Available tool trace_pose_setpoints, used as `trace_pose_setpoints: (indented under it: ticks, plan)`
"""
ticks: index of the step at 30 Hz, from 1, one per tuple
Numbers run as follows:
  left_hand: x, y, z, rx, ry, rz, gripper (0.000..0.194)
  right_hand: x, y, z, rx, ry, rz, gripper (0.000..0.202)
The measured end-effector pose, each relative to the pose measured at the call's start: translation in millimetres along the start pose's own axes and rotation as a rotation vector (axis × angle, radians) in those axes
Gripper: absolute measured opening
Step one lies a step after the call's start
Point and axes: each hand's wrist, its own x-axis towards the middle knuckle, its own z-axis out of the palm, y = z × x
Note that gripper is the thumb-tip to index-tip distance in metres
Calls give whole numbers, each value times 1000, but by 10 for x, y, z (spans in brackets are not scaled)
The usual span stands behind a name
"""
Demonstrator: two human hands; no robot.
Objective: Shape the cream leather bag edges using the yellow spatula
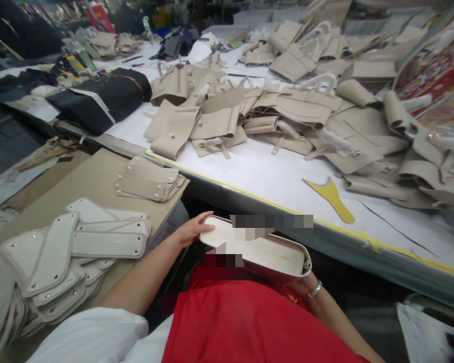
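Note:
A long bag body (276, 254) with rounded ends and a white inside lies across my lap, over a red apron (249, 322). My left hand (192, 229) grips its left end, with the fingers at the rim and the thumb over the inner edge. At the right end my right hand (302, 286) is under and behind the bag, mostly hidden, with a bracelet at the wrist. Part of the bag's middle is covered by a pixelated patch.
White panels (109, 242) and beige panels (147, 179) are stacked on a board at the left. Beyond a table edge (249, 196) lie many beige bag pieces (219, 118), a yellow tool (331, 199) and a black bundle (102, 98).

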Motion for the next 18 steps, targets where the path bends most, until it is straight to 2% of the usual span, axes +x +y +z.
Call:
trace_pose_setpoints:
  ticks: [3, 6, 9, 14, 18]
  plan:
    - [37, -4, 33, -172, -130, -122, 78, 0, 7, 51, 48, 46, 18, 26]
    - [23, 5, 52, -192, -182, -149, 63, -20, 9, 109, 77, 92, 14, 26]
    - [25, -8, 34, -177, -204, -122, 52, -71, -27, 169, 108, 144, 30, 24]
    - [50, -42, 27, -177, -224, -75, 48, -181, -185, 235, 132, 226, 78, 30]
    - [6, -16, 72, -157, -187, -79, 46, -172, -172, 71, 178, 200, 35, 31]
